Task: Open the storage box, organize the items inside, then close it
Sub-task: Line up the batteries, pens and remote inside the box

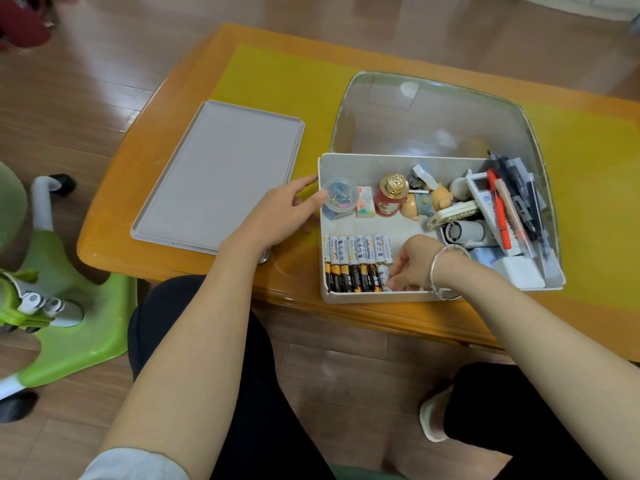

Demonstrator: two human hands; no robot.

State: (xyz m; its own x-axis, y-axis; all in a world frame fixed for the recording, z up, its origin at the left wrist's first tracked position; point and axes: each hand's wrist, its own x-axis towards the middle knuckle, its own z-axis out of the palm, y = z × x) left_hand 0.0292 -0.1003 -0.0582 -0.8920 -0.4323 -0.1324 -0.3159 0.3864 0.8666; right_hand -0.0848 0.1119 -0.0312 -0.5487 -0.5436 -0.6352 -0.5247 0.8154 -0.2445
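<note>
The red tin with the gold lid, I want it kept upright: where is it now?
In the head view, the red tin stands in the far half of the white storage box, between the pink eraser on its left and the bear figurine on its right.

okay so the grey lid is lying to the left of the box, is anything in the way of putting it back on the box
Yes. The lid lies flat on the table, clear of the box, but both hands are in the way: the left hand rests against the box's left wall, and the right hand is inside, at the batteries. Pens lean against the right wall.
</note>
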